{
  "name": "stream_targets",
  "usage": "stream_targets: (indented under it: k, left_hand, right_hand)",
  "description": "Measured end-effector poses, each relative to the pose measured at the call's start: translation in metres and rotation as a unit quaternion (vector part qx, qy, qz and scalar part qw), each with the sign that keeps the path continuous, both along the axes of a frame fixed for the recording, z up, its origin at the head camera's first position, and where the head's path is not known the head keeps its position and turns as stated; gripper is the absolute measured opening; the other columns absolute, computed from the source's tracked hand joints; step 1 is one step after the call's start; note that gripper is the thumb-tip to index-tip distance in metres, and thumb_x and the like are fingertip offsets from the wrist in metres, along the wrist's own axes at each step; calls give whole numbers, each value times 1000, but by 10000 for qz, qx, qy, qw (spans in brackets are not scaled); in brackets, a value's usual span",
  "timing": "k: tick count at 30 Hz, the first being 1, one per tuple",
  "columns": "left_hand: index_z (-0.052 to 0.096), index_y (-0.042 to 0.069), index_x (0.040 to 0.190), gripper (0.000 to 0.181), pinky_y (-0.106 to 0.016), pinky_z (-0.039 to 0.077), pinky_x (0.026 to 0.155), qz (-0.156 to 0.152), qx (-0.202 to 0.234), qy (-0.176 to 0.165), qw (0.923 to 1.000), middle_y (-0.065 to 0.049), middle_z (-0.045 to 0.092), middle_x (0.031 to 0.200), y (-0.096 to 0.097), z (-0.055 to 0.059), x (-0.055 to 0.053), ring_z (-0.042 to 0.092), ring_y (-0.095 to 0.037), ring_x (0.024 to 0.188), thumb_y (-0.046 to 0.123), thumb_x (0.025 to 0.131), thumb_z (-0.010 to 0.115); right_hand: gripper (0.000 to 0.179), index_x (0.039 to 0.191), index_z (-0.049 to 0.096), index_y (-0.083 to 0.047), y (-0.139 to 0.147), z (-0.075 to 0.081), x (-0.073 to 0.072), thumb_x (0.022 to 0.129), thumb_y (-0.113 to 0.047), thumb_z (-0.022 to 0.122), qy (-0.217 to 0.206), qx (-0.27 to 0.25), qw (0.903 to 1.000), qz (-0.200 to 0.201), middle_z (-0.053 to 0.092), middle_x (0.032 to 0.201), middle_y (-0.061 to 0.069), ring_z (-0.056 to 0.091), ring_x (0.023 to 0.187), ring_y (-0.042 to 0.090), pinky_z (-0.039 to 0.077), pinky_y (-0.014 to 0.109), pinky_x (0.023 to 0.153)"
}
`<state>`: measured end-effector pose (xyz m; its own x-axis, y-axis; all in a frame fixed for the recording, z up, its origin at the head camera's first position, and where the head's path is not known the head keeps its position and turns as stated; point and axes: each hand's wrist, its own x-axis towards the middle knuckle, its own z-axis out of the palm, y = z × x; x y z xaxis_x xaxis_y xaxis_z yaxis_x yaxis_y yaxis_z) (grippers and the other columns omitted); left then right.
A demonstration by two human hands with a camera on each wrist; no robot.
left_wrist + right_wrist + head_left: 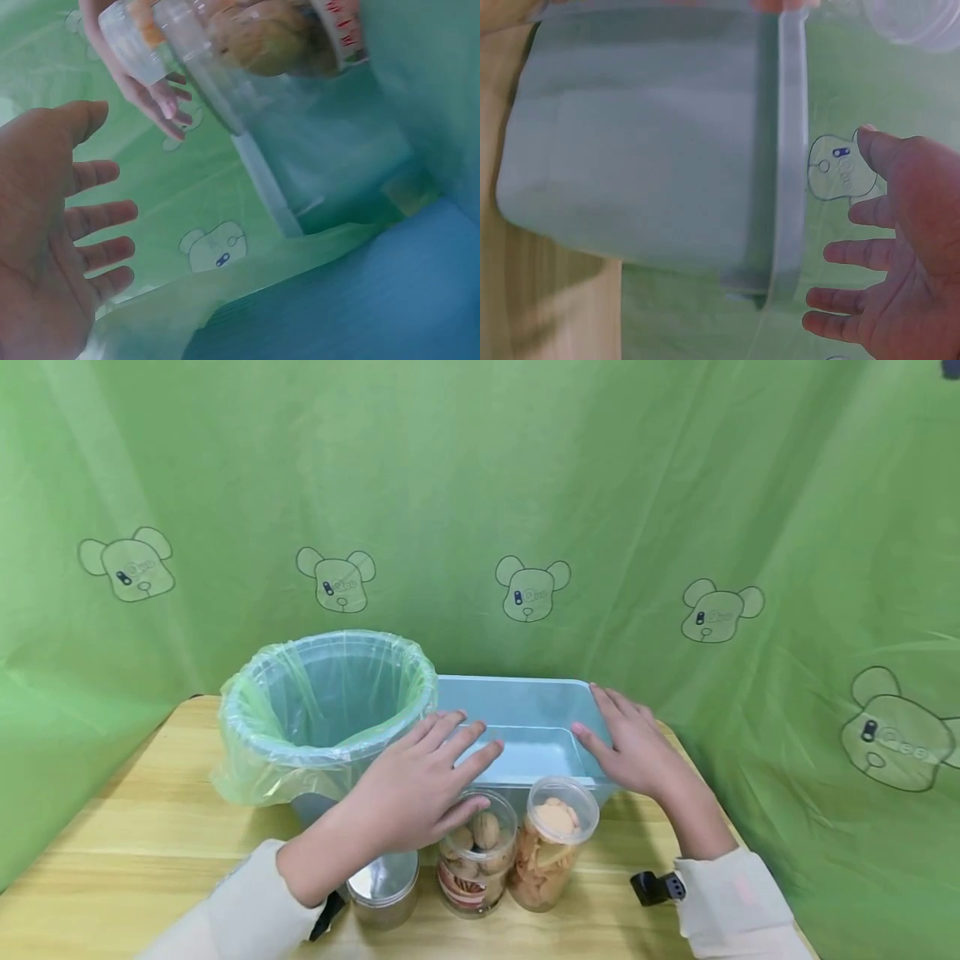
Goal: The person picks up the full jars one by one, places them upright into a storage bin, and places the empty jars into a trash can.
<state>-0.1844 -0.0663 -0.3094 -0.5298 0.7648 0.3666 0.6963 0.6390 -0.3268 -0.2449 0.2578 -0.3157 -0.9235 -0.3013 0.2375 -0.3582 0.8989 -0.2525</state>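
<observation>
My left hand [416,781] hovers palm down with fingers spread, over the jar of walnuts [474,889] and beside the lined bin [247,718]. In the left wrist view this left hand [37,225] has nothing in its palm. My right hand [637,747] is at the right end of the light blue rectangular basin [517,695], thumb apart from its fingers. The right wrist view has the right hand [922,255] with fingers extended, beside the basin's rim [791,150]. A clear jar of orange-brown pieces [543,868] stands right of the walnuts.
A small silver-topped round container [382,897] stands left of the walnut jar, partly under the left forearm. A pale green bag lines the bin and hangs over its rim. All stand on a wooden table [97,860], with a green curtain [435,460] behind and at the sides.
</observation>
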Motion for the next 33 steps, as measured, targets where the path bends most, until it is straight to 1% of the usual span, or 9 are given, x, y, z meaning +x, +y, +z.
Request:
stream_targets:
  k: [7,11,14,17,20,23,25,28,33]
  left_hand:
    - [46,17,152,59,-46,28,122,-259,-352,232,9988,-11,49,151,-1,-12,0,42,-33,142,53,105,46]
    - [47,18,152,59,-44,29,121,-294,-634,481,9964,-10,51,150,0,-22,-1,44,-32,141,55,106,41]
    - [47,20,152,60,-43,31,120,-349,-766,533,9950,-9,52,150,0,-28,-2,45,-31,140,57,107,36]
    - [47,21,153,61,-44,32,120,-418,-788,416,9951,-8,52,150,1,-32,-2,46,-30,139,59,107,34]
    - [45,22,155,63,-44,32,119,-423,-813,196,9956,-7,51,151,1,-35,-2,45,-29,140,60,107,31]
    - [41,23,158,67,-43,32,120,-385,-879,-21,9954,-7,48,154,1,-37,-2,43,-28,142,64,106,27]
    - [39,24,159,70,-42,32,120,-376,-910,-157,9950,-6,47,155,1,-38,-2,42,-28,144,67,105,25]
    - [36,24,160,73,-42,32,119,-458,-919,-309,9942,-6,47,155,1,-39,-2,42,-27,143,69,104,25]
    - [28,21,163,76,-40,35,118,-681,-895,-619,9917,-6,46,156,1,-43,-4,44,-25,140,69,104,23]
  right_hand:
    - [76,159,21,6,13,-12,-5,109,-44,45,-12,-175,9998,-3,28,157,37,26,144,56,17,71,115]
    - [76,159,21,7,20,-18,-8,109,-45,45,-115,-270,9995,-69,29,157,38,26,143,58,19,72,114]
    - [75,158,23,9,25,-24,-10,109,-44,46,-112,-353,9993,-59,30,156,38,27,142,58,23,71,114]
    - [73,156,27,10,29,-29,-12,109,-41,47,-53,-488,9988,-25,33,155,38,29,141,58,25,70,114]
    - [69,155,29,11,33,-34,-14,109,-38,47,3,-690,9976,-8,42,148,39,44,132,56,36,68,108]
    - [66,154,32,11,37,-38,-15,110,-36,47,-3,-943,9955,-40,58,131,36,60,115,50,50,62,95]
    - [64,153,34,10,40,-40,-15,110,-36,47,-4,-1116,9937,-80,65,119,31,66,104,44,55,58,87]
    - [61,152,38,9,43,-43,-15,110,-35,48,55,-1336,9909,-158,70,108,26,68,98,39,56,53,82]
    - [52,149,47,4,45,-54,-16,109,-28,50,118,-1861,9817,-391,72,107,24,68,94,32,55,39,75]
